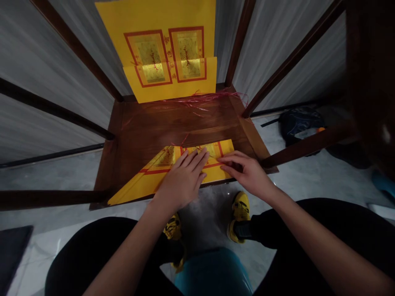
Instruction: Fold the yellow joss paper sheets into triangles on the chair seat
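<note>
A yellow paper with red-bordered gold panels (148,179) lies along the near edge of the brown wooden seat (148,127), its left part folded to a slanting point. My left hand (185,176) rests flat on the middle of this paper, fingers stretched out. My right hand (243,170) pinches the paper's right part between thumb and fingers. At the back of the seat stand large yellow sheets (173,14) with two red-framed gold panels. Pink-red strings (203,98) lie in front of them.
Dark wooden bars (240,41) rise around the seat. A dark bag (300,123) is on the floor at the right. Below are my yellow shoes (240,205) and a blue stool (212,271).
</note>
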`<control>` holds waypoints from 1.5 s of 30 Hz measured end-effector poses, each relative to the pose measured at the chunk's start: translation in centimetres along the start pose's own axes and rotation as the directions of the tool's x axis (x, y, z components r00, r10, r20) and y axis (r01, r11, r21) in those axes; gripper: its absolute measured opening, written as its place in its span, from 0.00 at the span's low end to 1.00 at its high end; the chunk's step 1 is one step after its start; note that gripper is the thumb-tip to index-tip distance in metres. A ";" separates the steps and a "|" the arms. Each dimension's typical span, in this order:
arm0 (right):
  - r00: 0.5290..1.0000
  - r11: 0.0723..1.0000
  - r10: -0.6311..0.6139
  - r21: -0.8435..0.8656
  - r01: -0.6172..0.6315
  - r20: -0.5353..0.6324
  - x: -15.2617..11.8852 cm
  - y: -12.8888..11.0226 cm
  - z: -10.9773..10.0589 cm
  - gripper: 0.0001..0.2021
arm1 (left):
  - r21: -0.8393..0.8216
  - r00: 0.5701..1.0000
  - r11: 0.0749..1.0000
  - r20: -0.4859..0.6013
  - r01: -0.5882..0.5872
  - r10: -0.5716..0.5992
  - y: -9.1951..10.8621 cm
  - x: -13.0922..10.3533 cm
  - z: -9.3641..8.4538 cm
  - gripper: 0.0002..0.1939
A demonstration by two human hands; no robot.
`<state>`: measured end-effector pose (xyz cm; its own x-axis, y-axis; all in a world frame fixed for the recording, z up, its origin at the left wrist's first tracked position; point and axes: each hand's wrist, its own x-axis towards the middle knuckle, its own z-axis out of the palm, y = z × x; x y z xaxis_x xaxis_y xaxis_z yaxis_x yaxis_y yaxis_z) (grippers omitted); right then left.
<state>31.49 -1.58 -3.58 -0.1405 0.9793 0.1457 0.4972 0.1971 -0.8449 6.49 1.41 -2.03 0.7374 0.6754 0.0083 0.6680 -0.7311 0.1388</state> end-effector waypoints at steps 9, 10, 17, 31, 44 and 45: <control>0.999 0.999 0.040 0.016 -0.040 -0.020 -0.1 0.2 0.4 0.09 | 0.000 1.000 1.000 -0.003 0.006 -0.006 -0.1 0.0 0.2 0.31; 0.999 0.999 0.039 0.018 -0.039 -0.021 -0.1 0.2 0.4 0.09 | -0.003 1.000 1.000 -0.007 0.010 -0.010 0.0 0.0 0.2 0.31; 0.999 0.998 0.049 0.031 -0.049 -0.004 -0.3 0.3 0.5 0.10 | -0.002 1.000 1.000 -0.026 0.003 -0.003 -0.1 -0.1 0.4 0.32; 0.983 0.990 0.138 0.020 -0.142 0.121 0.5 1.0 -2.5 0.03 | -0.003 0.995 0.997 -0.059 0.074 -0.075 0.5 -0.2 0.0 0.31; 0.946 0.813 -0.256 -0.484 0.323 0.201 -3.3 -1.6 2.5 0.38 | -0.001 0.993 0.996 -0.083 0.089 -0.088 0.6 -0.3 0.6 0.30; 0.942 0.781 -0.260 -0.527 0.335 0.214 -3.8 -1.4 3.0 0.43 | -0.001 0.992 0.996 -0.086 0.091 -0.091 0.5 -0.3 0.6 0.31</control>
<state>28.77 -5.75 -4.52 -0.4448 0.8611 0.2463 0.7926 0.5065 -0.3395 6.66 0.71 -2.56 0.6625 0.7447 0.0808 0.7322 -0.6665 0.1403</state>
